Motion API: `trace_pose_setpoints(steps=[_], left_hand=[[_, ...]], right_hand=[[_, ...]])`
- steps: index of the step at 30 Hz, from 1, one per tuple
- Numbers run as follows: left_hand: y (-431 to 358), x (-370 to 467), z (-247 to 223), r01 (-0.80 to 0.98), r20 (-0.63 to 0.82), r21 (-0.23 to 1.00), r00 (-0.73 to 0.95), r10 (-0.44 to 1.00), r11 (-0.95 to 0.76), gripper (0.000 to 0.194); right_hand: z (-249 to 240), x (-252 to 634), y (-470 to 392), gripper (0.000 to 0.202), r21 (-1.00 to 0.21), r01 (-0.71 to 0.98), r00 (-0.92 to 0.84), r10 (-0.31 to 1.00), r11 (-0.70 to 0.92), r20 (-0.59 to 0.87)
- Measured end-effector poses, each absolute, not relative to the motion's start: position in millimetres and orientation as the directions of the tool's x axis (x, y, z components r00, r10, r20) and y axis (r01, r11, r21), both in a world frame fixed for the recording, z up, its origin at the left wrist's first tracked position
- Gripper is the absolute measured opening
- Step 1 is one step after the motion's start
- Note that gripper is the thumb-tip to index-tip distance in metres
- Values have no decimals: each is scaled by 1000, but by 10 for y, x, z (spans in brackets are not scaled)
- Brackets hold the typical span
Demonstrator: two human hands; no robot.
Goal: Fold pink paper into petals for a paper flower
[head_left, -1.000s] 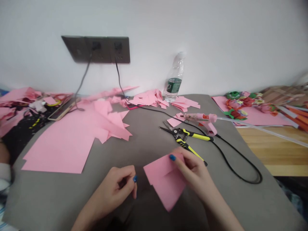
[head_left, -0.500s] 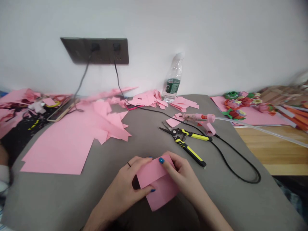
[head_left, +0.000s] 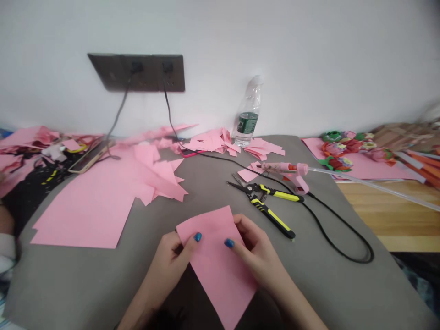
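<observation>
A rectangular sheet of pink paper (head_left: 218, 261) is spread flat between my hands, its lower corner pointing toward me. My left hand (head_left: 175, 256) grips its left edge, thumb on top and fingers behind. On the right edge, my right hand (head_left: 256, 250) pinches the paper the same way. Beyond my right hand lie spring-handled snips (head_left: 263, 199) with black and yellow handles, blades pointing left. A pink glue gun (head_left: 287, 170) with a clear glue stick lies behind them, its tip over a small pink paper piece (head_left: 249, 173).
Large pink sheets (head_left: 89, 206) and folded scraps (head_left: 161, 174) cover the left side. A water bottle (head_left: 247, 121) stands by the wall. Paper flowers (head_left: 343, 146) lie at right. The glue gun's black cord (head_left: 330, 243) loops rightward. A person's arm (head_left: 6, 229) shows at far left.
The pink paper was folded over between my hands and is now opened out to its full length. My left hand has shifted a little left, its thumb now on top of the paper.
</observation>
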State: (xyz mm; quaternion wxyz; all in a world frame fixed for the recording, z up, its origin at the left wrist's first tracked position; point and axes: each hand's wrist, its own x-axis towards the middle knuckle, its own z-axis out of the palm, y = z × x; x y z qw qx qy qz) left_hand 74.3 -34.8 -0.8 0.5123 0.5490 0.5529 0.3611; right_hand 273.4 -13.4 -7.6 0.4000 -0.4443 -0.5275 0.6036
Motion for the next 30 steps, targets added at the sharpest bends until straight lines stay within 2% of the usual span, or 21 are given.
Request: trace_pose_setpoints(steps=[4, 7, 9, 10, 13, 16, 21, 24, 27, 30], left_hand=[[-354, 756, -28, 130, -210, 972, 97, 973, 197, 26], [-381, 767, -66, 103, -206, 973, 4, 979, 204, 51], [-405, 758, -90, 160, -135, 977, -31, 990, 138, 59], [-414, 748, -98, 209, -76, 974, -36, 996, 82, 57], [-421, 713, -90, 338, 84, 936, 46, 995, -94, 34], [-399, 701, -56, 347, 78, 931, 112, 991, -112, 21], [-369, 726, -48, 191, -115, 975, -16, 993, 116, 22], [-371, 731, -60, 97, -164, 980, -78, 983, 172, 16], [-373, 728, -61, 82, -155, 983, -127, 980, 166, 13], [-365, 725, -55, 134, -57, 988, -138, 989, 76, 13]], right_hand=[[-74, 2710, -135, 41, -984, 3, -202, 963, -181, -178], [-67, 2694, -144, 38, -967, -57, -169, 957, -249, -237], [-68, 2685, -147, 39, -951, -61, -103, 950, -302, -295], [-70, 2682, -147, 39, -944, -55, -67, 945, -325, -322], [-80, 2681, -142, 43, -934, -39, -26, 935, -354, -354], [-77, 2686, -143, 46, -949, -45, -62, 949, -312, -309], [-48, 2693, -168, 44, -983, -34, -164, 971, -181, -173], [-52, 2691, -166, 43, -997, -9, -165, 983, -83, -80], [-84, 2689, -149, 34, -999, -45, -137, 990, 10, 16], [-125, 2692, -139, 29, -994, -46, -38, 994, 103, 105]])
